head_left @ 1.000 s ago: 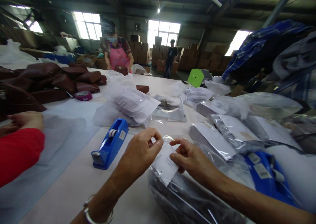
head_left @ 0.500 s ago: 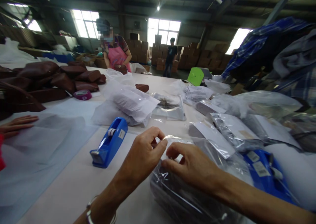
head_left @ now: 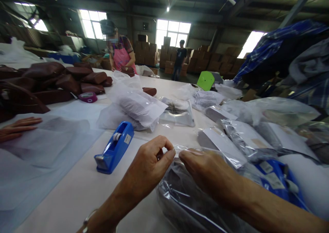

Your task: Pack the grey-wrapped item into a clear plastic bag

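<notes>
A clear plastic bag [head_left: 177, 198] with something dark inside lies on the table in front of me. My left hand [head_left: 153, 159] pinches the top edge of the bag between thumb and forefinger. Close beside it, my right hand [head_left: 209, 169] also grips that edge, with thumb and fingers pressed together and its palm turned down over the bag. The fingertips of both hands are nearly touching. To the left of my left hand stands a blue tape dispenser [head_left: 115, 147]. My right forearm hides part of the bag.
A second blue tape dispenser [head_left: 277, 181] and several wrapped packages [head_left: 222, 145] lie on the right. White-wrapped bundles [head_left: 141, 106] sit ahead. On the left are brown bags [head_left: 48, 72], purple tape [head_left: 87, 97], and a co-worker's hand [head_left: 20, 128] on white sheets [head_left: 51, 140]. Another person [head_left: 122, 56] stands across the table.
My right hand has rolled over, its fingers closing on the bag's edge slightly further right. My left hand stays nearly in place, still pinching. The view has shifted slightly.
</notes>
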The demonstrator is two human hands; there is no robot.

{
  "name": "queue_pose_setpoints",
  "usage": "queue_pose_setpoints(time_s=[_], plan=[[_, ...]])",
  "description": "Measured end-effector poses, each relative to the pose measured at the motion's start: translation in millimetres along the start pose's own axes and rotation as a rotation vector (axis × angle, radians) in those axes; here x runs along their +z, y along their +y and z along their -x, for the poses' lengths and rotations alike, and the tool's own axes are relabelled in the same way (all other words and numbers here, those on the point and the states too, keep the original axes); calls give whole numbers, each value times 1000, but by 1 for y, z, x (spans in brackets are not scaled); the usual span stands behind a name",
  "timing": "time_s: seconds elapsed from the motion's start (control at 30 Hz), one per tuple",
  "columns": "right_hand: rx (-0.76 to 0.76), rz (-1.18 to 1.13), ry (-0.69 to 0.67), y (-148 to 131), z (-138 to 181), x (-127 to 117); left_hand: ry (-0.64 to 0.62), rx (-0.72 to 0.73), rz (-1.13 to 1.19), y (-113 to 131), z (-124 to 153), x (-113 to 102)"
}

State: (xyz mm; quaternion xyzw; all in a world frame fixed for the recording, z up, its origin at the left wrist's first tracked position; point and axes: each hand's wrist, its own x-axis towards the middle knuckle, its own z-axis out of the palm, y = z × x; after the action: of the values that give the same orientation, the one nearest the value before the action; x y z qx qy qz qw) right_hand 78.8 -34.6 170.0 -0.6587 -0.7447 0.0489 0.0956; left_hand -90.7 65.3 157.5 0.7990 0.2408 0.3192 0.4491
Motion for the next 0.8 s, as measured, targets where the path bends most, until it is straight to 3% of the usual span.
queue_pose_setpoints(time_s=[0.13,0.3,0.53,0.67,0.8], plan=[[72,-148,106,9,0,0,-13,-10,-11,0,-1,2],[106,-298,-34,18,-1,-1,-14,-27,5,1,-1,3],[43,-55,-119,11,-5,4,-38,-38,2,2,3,3],[106,-72,-98,7,-9,-10,-50,-40,2,1,5,4],[130,-80,-207,9,-17,-23,-48,-57,-3,-1,2,6]])
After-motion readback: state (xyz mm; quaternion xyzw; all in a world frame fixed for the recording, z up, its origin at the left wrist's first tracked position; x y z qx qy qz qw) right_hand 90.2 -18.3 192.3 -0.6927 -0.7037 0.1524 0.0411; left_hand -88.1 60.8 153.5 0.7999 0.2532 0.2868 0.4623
